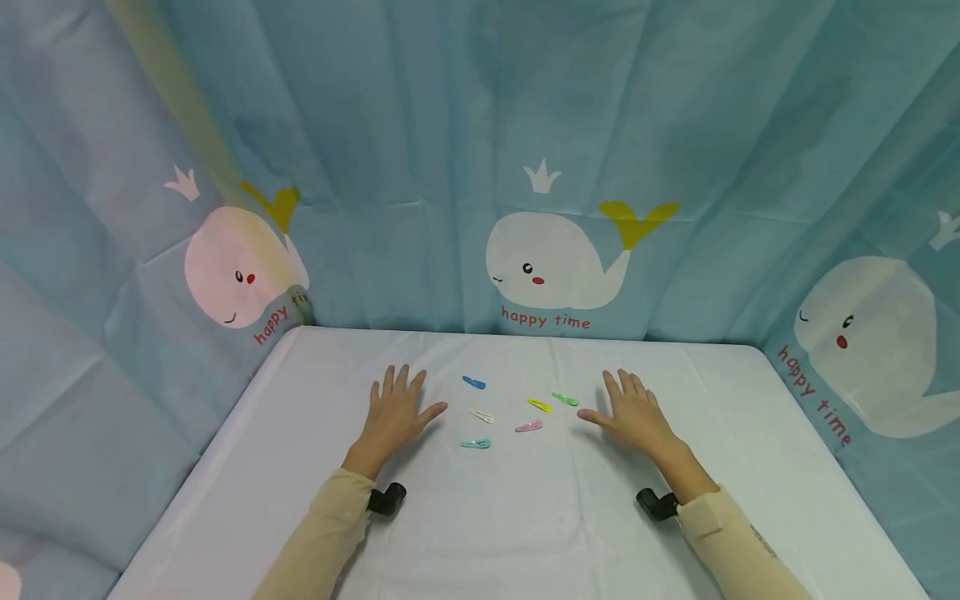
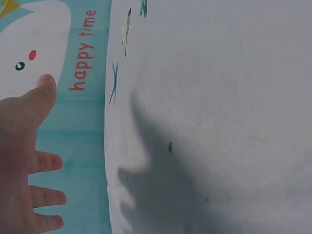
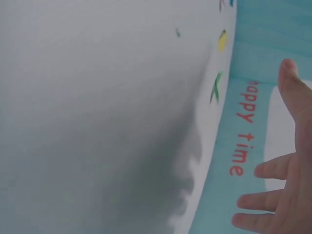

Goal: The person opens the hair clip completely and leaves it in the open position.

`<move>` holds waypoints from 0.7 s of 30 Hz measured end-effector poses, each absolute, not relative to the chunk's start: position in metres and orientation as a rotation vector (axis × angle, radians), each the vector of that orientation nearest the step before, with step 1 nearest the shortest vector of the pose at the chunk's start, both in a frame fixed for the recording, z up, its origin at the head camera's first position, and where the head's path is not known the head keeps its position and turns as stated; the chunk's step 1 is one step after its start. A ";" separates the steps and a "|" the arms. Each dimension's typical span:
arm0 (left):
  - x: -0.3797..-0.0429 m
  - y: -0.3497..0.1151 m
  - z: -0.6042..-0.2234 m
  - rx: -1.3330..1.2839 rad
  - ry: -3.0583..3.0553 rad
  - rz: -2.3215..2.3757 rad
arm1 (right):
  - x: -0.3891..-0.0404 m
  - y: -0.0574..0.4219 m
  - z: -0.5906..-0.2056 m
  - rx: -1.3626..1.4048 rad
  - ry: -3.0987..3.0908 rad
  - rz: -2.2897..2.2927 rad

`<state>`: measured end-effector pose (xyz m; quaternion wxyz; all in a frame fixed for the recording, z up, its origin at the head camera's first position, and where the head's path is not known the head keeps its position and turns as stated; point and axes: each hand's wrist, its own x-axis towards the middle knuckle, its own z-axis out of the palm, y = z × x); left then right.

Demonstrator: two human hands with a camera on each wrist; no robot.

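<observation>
Centrally, six hair clips (image 1: 528, 426) lie between splayed hands (image 1: 393, 415) (image 1: 637, 419), set well apart.

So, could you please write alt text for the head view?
A bare left hand and right hand, fingers spread, flank six coloured hair clips on a white tabletop. Behind hangs a blue curtain printed with whales.
</observation>
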<state>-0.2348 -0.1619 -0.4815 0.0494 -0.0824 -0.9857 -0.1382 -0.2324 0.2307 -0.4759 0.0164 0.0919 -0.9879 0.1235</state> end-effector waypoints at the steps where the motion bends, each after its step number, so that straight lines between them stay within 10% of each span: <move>1: -0.236 -0.161 -0.481 -0.254 -3.003 -0.428 | -0.233 0.230 -0.475 0.287 -3.075 0.390; 21: -0.257 -0.148 -0.486 -0.314 -2.978 -0.603 | -0.258 0.195 -0.468 0.388 -3.114 0.523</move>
